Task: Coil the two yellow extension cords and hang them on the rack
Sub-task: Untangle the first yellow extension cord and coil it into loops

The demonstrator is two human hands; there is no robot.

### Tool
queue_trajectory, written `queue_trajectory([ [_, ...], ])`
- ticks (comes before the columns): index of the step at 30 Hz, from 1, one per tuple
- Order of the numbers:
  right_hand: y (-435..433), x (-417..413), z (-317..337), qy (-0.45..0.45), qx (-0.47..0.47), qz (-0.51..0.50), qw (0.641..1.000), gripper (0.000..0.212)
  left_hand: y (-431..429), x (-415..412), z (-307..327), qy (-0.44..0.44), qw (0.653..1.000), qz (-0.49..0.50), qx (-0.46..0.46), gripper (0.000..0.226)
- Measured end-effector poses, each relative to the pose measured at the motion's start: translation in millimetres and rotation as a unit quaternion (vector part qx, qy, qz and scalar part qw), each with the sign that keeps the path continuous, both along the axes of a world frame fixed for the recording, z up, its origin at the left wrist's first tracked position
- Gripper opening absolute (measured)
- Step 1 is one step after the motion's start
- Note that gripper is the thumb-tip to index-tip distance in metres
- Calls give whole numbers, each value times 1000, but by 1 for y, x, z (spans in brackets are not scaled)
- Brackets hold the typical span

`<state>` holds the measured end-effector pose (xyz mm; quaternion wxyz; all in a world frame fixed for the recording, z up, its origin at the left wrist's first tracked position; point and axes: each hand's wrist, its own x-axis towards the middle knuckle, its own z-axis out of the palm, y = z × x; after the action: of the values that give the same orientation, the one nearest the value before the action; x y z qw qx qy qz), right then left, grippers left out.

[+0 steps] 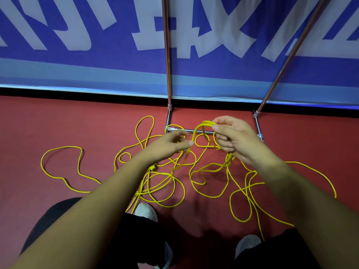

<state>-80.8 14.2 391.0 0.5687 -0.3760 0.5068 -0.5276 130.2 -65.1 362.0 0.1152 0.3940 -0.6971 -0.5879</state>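
Red floor (58,117): bearing yellow extension cords (64,146), thin, tangled, sprawling mostly left-right before the rack (168,74). Right hand (233,138): gripping gathered loops arching upward. Left hand (171,144): fingertips reaching a blurred strand; grip unclear.

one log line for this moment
step: coiling | right hand: grips loops | left hand: at strand, grip blurred | cords: loose on floor | rack: beyond hands
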Motion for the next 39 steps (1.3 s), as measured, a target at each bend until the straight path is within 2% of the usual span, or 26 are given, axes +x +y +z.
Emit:
queue_trajectory([
  [3,6,9,2,36,8,27,999,7,9,-15,1,68,998,-6,-1,25],
  [5,4,12,3,90,9,16,996,15,11,-19,2,79,996,-10,-50,33],
  [7,-1,7,2,115,20,-48,992,19,8,-19,3,90,992,-4,-82,40],
  [9,-6,-12,-3,114,41,-142,982,16,0,-13,14,123,988,31,-93,30],
  [11,-7,-37,-10,176,69,-183,965,8,-10,-3,26,175,977,90,-81,24],
  [12,-5,-48,-14,240,99,-173,950,14,-14,3,31,188,973,106,-78,23],
  [14,-1,-57,-16,408,139,-117,895,65,-18,13,37,189,974,96,-76,24],
  [15,0,-53,-16,454,110,-74,881,86,-17,16,38,187,977,72,-71,24],
  [16,1,-41,-13,447,62,-26,892,95,-14,17,38,188,979,45,-64,24],
  [18,0,-10,-8,347,-20,72,935,87,-9,15,38,195,980,-4,-49,23],
  [20,-5,16,-15,255,-36,113,960,57,-7,10,38,200,979,-22,-45,23],
  [22,-10,22,-27,231,-16,130,964,15,-7,9,38,202,978,5,-45,24],
  [23,-10,19,-31,253,0,140,957,5,-8,10,38,199,978,32,-48,25],
  [25,-9,-2,-42,322,31,172,930,17,-14,17,39,193,974,101,-62,25],
  [28,-1,-40,-62,449,85,203,866,23,-26,34,42,217,949,220,-70,25],
  [29,2,-49,-68,462,110,194,858,24,-32,40,42,208,941,255,-78,26],
  [31,3,-57,-71,430,120,134,885,23,-44,51,39,122,940,290,-130,25],
  [33,-1,-49,-61,365,68,55,927,16,-55,60,31,-58,936,281,-206,15],
  [34,-4,-40,-50,345,39,32,937,12,-57,63,28,-140,922,266,-245,24],
  [35,-6,-27,-36,336,11,32,941,10,-56,62,26,-168,914,234,-285,39],
  [37,-7,1,-15,335,-41,74,939,4,-47,49,23,-121,930,140,-318,56],
  [39,-5,25,-3,348,-84,113,927,13,-28,27,21,-49,966,33,-253,55],
])
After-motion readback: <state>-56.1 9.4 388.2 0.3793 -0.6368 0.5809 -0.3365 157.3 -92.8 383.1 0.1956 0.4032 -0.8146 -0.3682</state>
